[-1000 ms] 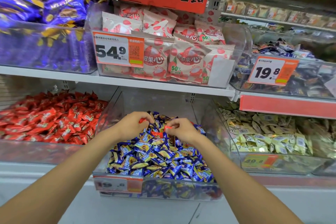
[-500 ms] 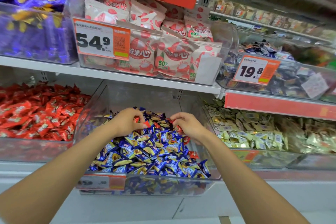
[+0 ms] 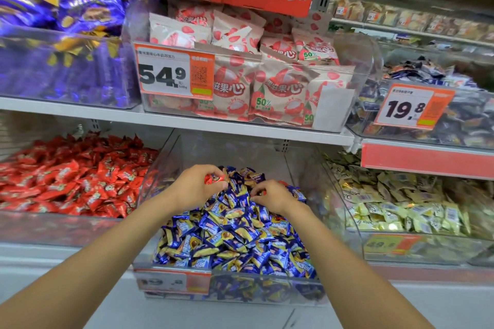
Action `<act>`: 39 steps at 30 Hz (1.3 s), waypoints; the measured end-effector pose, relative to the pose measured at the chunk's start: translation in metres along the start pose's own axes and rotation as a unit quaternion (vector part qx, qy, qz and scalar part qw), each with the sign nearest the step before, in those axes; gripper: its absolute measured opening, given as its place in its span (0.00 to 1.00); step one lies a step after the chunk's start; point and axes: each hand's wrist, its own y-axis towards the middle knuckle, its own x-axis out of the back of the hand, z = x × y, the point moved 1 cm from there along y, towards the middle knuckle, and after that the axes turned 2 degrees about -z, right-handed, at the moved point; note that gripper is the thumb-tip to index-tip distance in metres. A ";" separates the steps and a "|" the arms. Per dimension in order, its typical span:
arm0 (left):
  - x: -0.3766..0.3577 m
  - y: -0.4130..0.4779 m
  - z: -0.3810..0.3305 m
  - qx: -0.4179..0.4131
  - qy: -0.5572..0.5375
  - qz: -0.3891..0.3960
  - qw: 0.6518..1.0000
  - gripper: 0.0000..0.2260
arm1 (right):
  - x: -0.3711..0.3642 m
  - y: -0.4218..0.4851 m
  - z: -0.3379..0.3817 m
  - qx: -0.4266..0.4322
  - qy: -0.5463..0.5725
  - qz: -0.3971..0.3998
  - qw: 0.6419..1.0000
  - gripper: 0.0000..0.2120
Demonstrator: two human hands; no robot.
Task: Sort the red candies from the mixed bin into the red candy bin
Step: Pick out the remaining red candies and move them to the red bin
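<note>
The mixed bin (image 3: 227, 291) is a clear plastic bin on the lower shelf, heaped with blue-and-yellow wrapped candies (image 3: 230, 238). Both my hands are over the back of the heap. My left hand (image 3: 195, 187) grips red candies (image 3: 213, 178) in its curled fingers. My right hand (image 3: 272, 195) has its fingers curled on the heap, with a bit of red wrapper (image 3: 263, 192) showing at its fingertips. The red candy bin (image 3: 53, 227) stands to the left, full of red wrapped candies (image 3: 74, 176).
A bin of pale yellow candies (image 3: 395, 205) sits to the right. The shelf edge (image 3: 240, 128) hangs above the lower bins, carrying bins of purple packs (image 3: 64, 61), pink-and-white bags (image 3: 262, 83) and dark candies (image 3: 441, 112).
My left hand has lifted a little with red candies showing between its fingers. My right hand has shifted slightly on the heap. The view has swung to the left and closer.
</note>
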 end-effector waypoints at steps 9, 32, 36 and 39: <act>-0.003 -0.004 0.003 0.004 -0.022 0.014 1.000 0.07 | 0.015 -0.020 -0.011 -0.051 0.149 -0.031 0.987 0.09; -0.011 -0.002 -0.008 -0.009 -0.050 0.006 0.999 0.04 | 0.036 -0.072 0.019 -0.062 0.213 0.118 0.968 0.15; -0.007 0.000 -0.005 -0.011 -0.056 -0.007 0.998 0.04 | 0.061 -0.065 0.026 -0.038 0.242 0.025 0.969 0.12; -0.008 -0.003 -0.008 -0.020 -0.055 0.007 0.998 0.05 | 0.052 -0.060 0.005 -0.033 0.095 0.011 0.995 0.10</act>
